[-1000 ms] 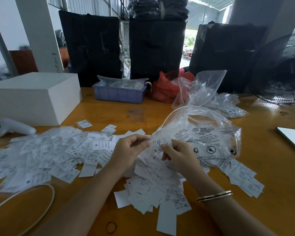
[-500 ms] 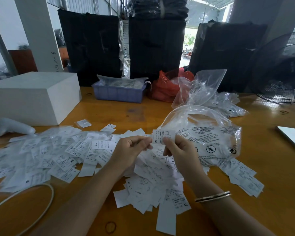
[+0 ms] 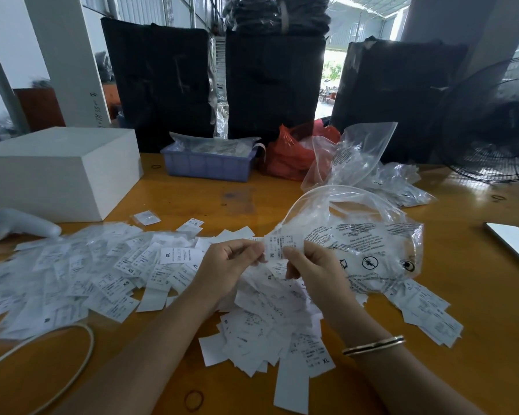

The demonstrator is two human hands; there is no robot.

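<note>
A white size label is held up over the wooden table, pinched between my left hand and my right hand. Below my hands lies a heap of loose white labels. A wider spread of labels, some marked XL and XS, covers the table to the left. A clear plastic bag with black print lies open just right of my right hand, with more labels beside it.
A white box and a white controller sit at the left. A purple tray, a red bag and clear bags stand behind. A phone and a fan are at the right. A white cable curves at the front left.
Both hands have lifted the label a little above the heap and brought it closer together between the fingertips. The bag and the label piles have not moved.
</note>
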